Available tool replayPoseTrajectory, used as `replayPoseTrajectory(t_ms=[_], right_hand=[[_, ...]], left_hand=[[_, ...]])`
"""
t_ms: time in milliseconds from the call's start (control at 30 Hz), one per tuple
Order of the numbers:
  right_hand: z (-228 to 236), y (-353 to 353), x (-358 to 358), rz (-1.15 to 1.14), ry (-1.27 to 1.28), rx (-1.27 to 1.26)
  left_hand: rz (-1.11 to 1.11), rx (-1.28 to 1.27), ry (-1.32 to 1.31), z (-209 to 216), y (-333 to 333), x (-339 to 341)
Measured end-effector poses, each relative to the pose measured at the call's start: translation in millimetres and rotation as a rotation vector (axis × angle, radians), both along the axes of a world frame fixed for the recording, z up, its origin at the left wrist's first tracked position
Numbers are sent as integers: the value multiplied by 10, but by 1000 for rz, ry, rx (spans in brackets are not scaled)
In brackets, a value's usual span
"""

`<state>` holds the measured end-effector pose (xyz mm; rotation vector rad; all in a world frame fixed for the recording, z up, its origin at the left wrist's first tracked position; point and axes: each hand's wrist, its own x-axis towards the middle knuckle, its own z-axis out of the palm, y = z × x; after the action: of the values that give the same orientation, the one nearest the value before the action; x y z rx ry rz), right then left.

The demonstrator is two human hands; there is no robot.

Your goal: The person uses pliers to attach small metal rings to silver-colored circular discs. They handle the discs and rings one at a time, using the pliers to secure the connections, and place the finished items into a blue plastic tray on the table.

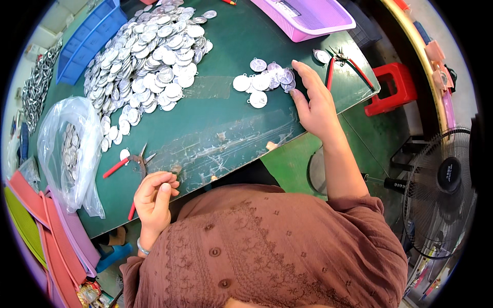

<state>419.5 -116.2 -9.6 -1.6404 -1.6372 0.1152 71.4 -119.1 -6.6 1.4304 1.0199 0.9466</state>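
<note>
Silvery oval medals [259,81], a small group, lie on the green table. Beside their right edge is my right hand [314,100], its fingers stretched out and its thumb apart, the tips at or close against the outermost medals. My left hand [155,197] hovers at the table's front edge on the left. Its fingers are loosely curled, with nothing visible in them. Red-handled pliers [137,161] lie just beyond it, jaws spread, partly hidden by the hand. One loose medal [125,153] is by the pliers. A large heap of medals [149,56] covers the far left.
A clear plastic bag [69,154] with medals stands left, near a blue bin [92,38] and a metal-parts pile [38,87]. A purple basket [308,20] is at the back. Other red-handled pliers [351,66] lie at the right corner, near a red stool [393,88] and a fan [441,190].
</note>
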Motion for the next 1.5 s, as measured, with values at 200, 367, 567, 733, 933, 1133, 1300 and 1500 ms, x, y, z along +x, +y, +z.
replayPoseTrajectory(t_ms=[200,367,567,733,933,1133,1300,1500], right_hand=[[5,27,9,-9,60,23],[7,25,13,-21,33,21],[14,19,19,-17,102,26],[-28,22,41,-16,158,60],[-29,11,69,-14,176,86],[-20,10,101,48,135,38],[46,184,36,227,-121,-127],[28,439,-190,319,-395,-109]], left_hand=[[21,-30,-13,17,4,-1],[15,-30,-43,-11,30,-43],[5,-8,-11,-22,22,-41],[32,10,9,-15,12,-11],[78,7,52,-15,-1,3],[110,-47,81,44,-25,67],[-523,-362,-186,282,-160,354],[-599,-1106,-502,-543,-277,1034]])
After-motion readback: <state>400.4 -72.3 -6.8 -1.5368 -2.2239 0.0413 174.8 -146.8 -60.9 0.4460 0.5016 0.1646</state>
